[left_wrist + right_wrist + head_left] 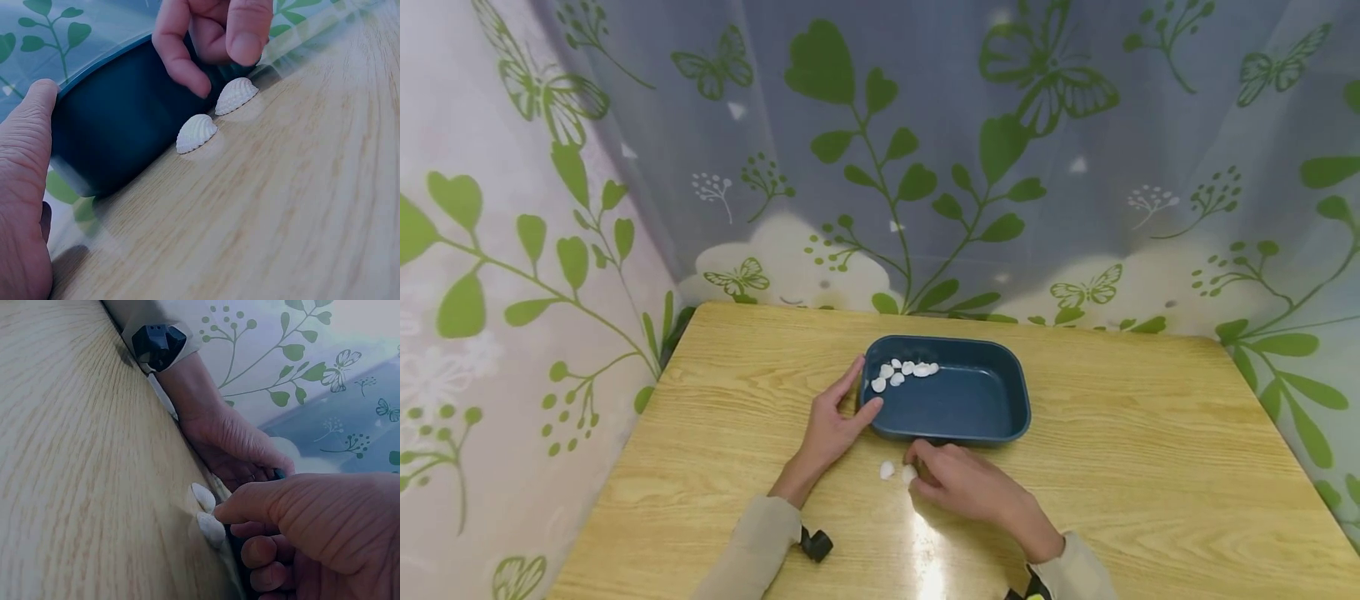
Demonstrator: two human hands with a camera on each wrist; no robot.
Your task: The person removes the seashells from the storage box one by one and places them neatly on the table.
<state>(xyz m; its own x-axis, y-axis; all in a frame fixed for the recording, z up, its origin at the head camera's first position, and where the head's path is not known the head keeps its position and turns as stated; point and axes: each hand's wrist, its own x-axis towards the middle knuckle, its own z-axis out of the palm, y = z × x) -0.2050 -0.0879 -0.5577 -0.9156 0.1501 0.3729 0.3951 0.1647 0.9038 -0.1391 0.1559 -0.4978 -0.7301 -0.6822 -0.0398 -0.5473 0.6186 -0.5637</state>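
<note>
A dark blue, rounded rectangular tub (955,417) stands on the wooden table. My left hand (831,425) holds its left end, thumb over the near rim and fingers along the outer wall. Several white seashells (907,367) lie inside, grouped at the far left. On the wood before the tub are two more ribbed shells: a left one (196,133) and a right one (237,95). My right hand (966,483) reaches over the right shell, thumb and index finger parted around it. From the right wrist, its thumb (234,505) shows right beside both shells.
The pale wooden tabletop (1150,467) runs out on both sides of the tub. A curtain (925,167) printed with green leaves and butterflies hangs along the back edge and the left. A black wrist device (816,543) sits at the left cuff.
</note>
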